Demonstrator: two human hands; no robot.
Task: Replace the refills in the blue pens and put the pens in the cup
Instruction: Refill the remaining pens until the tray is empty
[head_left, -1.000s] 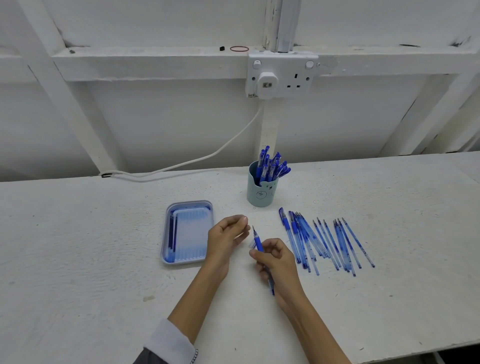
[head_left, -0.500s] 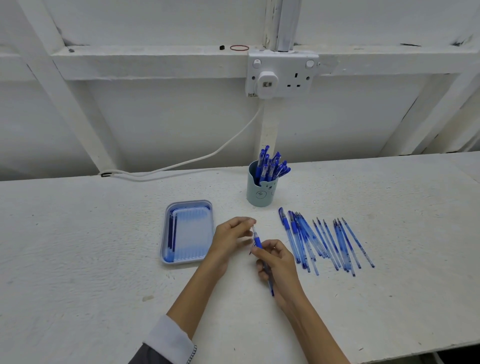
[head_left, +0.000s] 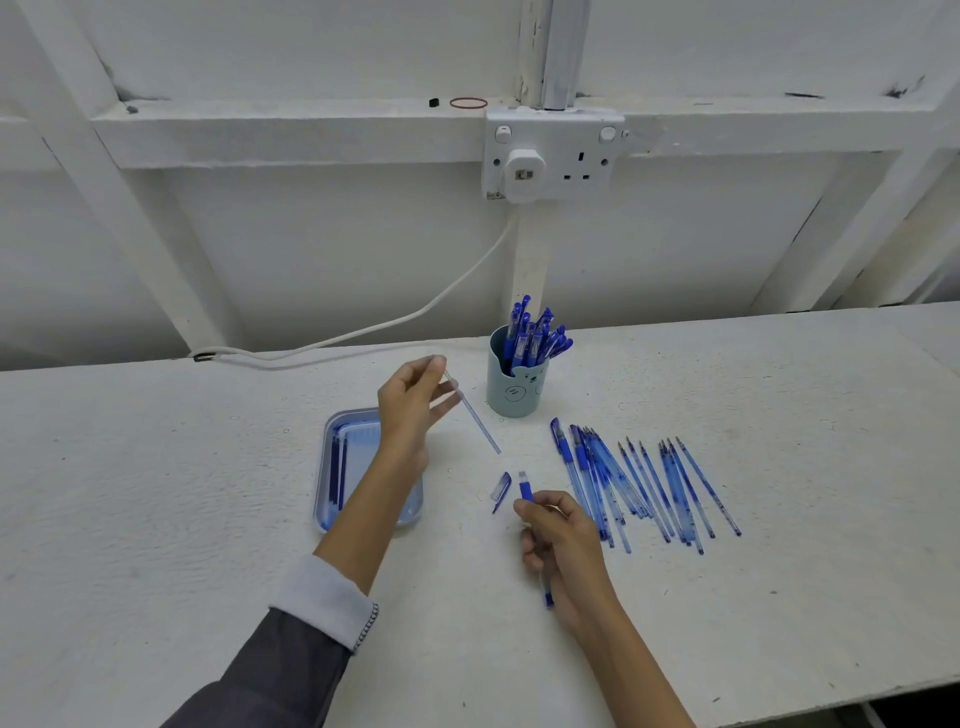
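My left hand (head_left: 410, 402) is raised over the table and pinches a thin, pale refill (head_left: 475, 418) by its top end; the refill slants down to the right. My right hand (head_left: 563, 540) grips a blue pen barrel (head_left: 526, 488), whose open front end points up toward the refill. A blue pen cap (head_left: 501, 491) lies on the table just left of the barrel. A teal cup (head_left: 516, 387) behind them holds several blue pens (head_left: 535, 335). More pens and refills (head_left: 644, 486) lie in a row to the right.
A blue tray (head_left: 363, 436) with a few dark refills lies under my left forearm. A white cable (head_left: 363, 327) runs along the table's back edge up to a wall socket (head_left: 553, 156). The table's front edge is near at lower right.
My left hand pinched the refill's tip at the pen's front and drew the refill out, rising up and to the left. The cap now lies in view beside the barrel. My right hand stayed put.
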